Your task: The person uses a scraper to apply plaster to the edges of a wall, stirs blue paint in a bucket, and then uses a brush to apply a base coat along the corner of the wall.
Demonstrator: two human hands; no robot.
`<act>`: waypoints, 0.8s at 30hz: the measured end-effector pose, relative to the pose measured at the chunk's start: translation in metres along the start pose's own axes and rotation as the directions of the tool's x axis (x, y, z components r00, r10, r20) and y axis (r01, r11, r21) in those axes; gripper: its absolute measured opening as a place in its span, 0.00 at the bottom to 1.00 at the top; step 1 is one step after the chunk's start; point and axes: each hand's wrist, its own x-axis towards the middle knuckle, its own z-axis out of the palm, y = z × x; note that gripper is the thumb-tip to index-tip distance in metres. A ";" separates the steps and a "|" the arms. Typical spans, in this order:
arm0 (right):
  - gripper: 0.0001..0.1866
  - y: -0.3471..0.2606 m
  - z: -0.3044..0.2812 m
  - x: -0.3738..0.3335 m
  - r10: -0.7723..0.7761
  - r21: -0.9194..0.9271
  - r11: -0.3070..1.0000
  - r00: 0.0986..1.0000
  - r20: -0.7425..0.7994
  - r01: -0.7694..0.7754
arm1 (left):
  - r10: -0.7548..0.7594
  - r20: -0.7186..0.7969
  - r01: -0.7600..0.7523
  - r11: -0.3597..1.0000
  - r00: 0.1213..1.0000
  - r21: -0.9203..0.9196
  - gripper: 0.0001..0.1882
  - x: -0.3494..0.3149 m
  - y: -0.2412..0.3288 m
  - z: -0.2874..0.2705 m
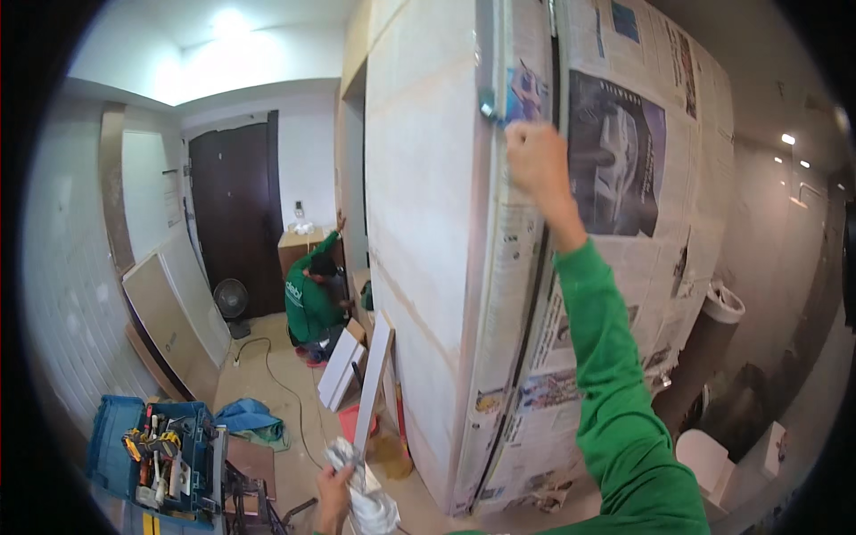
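Newspaper covering (651, 259) was noted beside a pale wall (419, 178). Crumpled whitish material (373, 504) was pinched by fingers of the left hand (333, 496); a teal tool (489, 109) was gripped by fingers of the right hand (538, 160) near the covering's edge. Tearing was judged possible should the tool slip.

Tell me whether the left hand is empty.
No, the left hand is closed on a crumpled white bundle.
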 end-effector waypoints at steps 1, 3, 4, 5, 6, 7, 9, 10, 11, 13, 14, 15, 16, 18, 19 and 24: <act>0.12 -0.007 0.000 -0.034 0.045 0.062 0.997 0.999 0.020 -0.046 | 0.036 0.019 -0.035 0.999 0.999 -0.018 0.08 0.000 0.020 0.009; 0.11 -0.012 -0.005 -0.098 0.104 0.043 0.993 0.989 0.103 -0.109 | 0.085 0.076 -0.084 0.996 0.994 -0.015 0.08 0.006 0.051 0.030; 0.10 -0.012 -0.011 -0.126 0.148 0.042 0.987 0.976 0.156 -0.157 | 0.107 0.118 -0.107 0.994 0.987 -0.005 0.09 0.012 0.061 0.041; 0.10 -0.011 -0.017 -0.151 0.189 0.041 0.979 0.961 0.204 -0.201 | 0.096 0.143 -0.097 0.995 0.985 0.000 0.09 0.016 0.072 0.054; 0.10 -0.009 -0.024 -0.171 0.227 0.040 0.969 0.941 0.251 -0.244 | 0.086 0.167 -0.088 0.996 0.982 0.003 0.10 0.018 0.081 0.069; 0.10 -0.009 -0.035 -0.186 0.259 0.046 0.960 0.941 0.220 -0.275 | 0.101 0.197 -0.096 0.995 0.975 -0.033 0.10 0.017 0.090 0.086; 0.13 -0.015 -0.061 -0.204 0.322 0.070 0.939 0.933 0.160 -0.336 | 0.132 0.243 -0.110 0.989 0.961 -0.102 0.11 0.011 0.107 0.115; 0.12 -0.022 -0.066 -0.202 0.295 0.114 0.944 0.946 0.134 -0.310 | 0.132 0.256 -0.105 0.988 0.958 -0.114 0.11 0.006 0.115 0.120; 0.12 -0.028 -0.071 -0.193 0.268 0.148 0.948 0.957 0.108 -0.282 | 0.127 0.274 -0.094 0.987 0.953 -0.131 0.11 0.002 0.118 0.126; 0.11 -0.038 -0.068 -0.162 0.229 0.202 0.950 0.971 0.072 -0.239 | 0.114 0.315 -0.074 0.988 0.942 -0.135 0.13 -0.006 0.122 0.128; 0.10 -0.039 -0.060 -0.138 0.213 0.209 0.953 0.975 0.061 -0.221 | 0.109 0.330 -0.068 0.989 0.938 -0.131 0.13 -0.011 0.121 0.129; 0.11 -0.035 -0.051 -0.113 0.156 0.187 0.969 0.987 0.042 -0.161 | 0.110 0.353 -0.064 0.988 0.929 -0.140 0.13 -0.014 0.119 0.133; 0.12 -0.028 -0.040 -0.085 0.091 0.167 0.982 0.996 0.014 -0.092 | 0.124 0.377 -0.071 0.986 0.918 -0.152 0.13 -0.017 0.121 0.140; 0.14 -0.005 -0.011 -0.042 -0.054 0.103 0.992 0.974 -0.218 0.078 | 0.112 0.388 -0.055 0.986 0.915 -0.155 0.13 -0.023 0.116 0.156; 0.14 0.006 -0.005 -0.038 -0.052 0.073 0.995 0.984 -0.172 0.066 | 0.109 0.384 -0.051 0.986 0.917 -0.158 0.13 -0.025 0.112 0.159; 0.15 -0.004 0.002 -0.111 0.119 0.031 0.991 0.964 0.237 -0.130 | 0.015 0.294 0.020 0.993 0.956 -0.116 0.12 -0.026 0.078 0.118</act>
